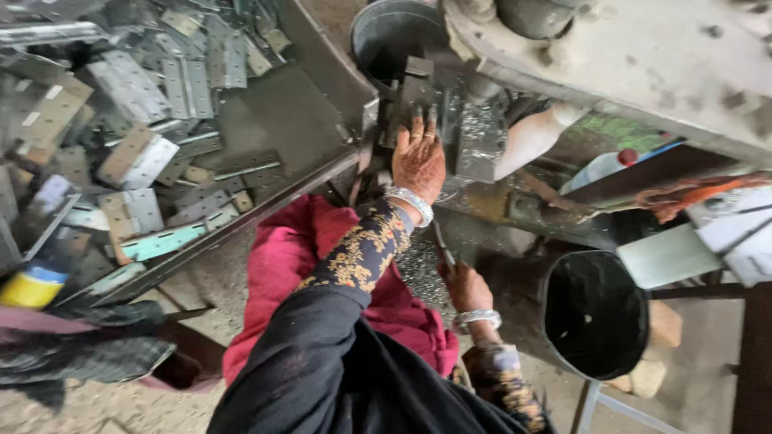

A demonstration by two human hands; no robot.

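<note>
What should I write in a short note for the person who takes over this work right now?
Left hand: reaches up, fingers on the dark metal block of the press machine.
Right hand: lower, gripping a thin metal rod.
Flat metal plates lie heaped on the tray at left; a black bucket stands at right.
Done: cannot tell from this view.
Left: many plates remain in the heap.

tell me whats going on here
A person sits at a metal press. The left hand reaches up with its fingers on the dark die block under the machine. The right hand, lower down, grips a thin rod. A tray to the left is heaped with flat metal plates. A black bucket stands to the right.
</note>
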